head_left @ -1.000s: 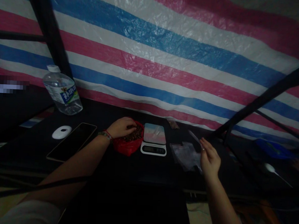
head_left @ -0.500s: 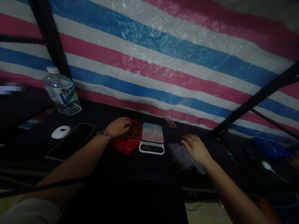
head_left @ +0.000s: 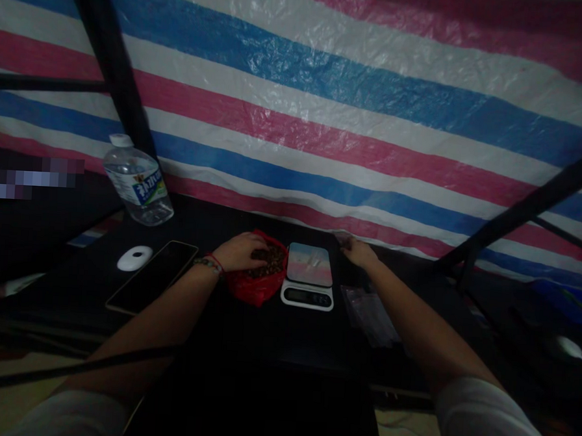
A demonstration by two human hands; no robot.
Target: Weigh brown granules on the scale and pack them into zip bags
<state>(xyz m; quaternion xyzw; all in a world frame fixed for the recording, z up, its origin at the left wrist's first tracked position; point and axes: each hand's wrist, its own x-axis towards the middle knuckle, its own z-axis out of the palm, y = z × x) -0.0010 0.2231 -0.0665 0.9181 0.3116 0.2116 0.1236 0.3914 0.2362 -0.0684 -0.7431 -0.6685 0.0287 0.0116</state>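
My left hand [head_left: 245, 251] rests on a red plastic bag [head_left: 253, 290] of small brown pieces [head_left: 270, 262], its fingers spread loosely over them. To the right of that bag is a white digital scale [head_left: 307, 297] with a shiny pan [head_left: 310, 263]; its display is too dim to read. My right hand [head_left: 360, 253] reaches to the back, fingers closed on the small clear plastic bag [head_left: 341, 236], mostly hidden by the hand. Under my right forearm lies a stack of empty clear plastic bags [head_left: 371, 315].
On the left of the black table [head_left: 265, 340] are a phone [head_left: 154, 276], a white round object [head_left: 135, 258] and a clear bottle [head_left: 141, 187]. A striped tarp [head_left: 325, 116] hangs behind, between black metal bars. A blue tray [head_left: 567, 301] and a white spoon [head_left: 573, 348] lie at far right.
My right hand has moved from above the stacked bags back and left to the small bag by the tarp. My left hand stays at the red bag. The view has shifted slightly.
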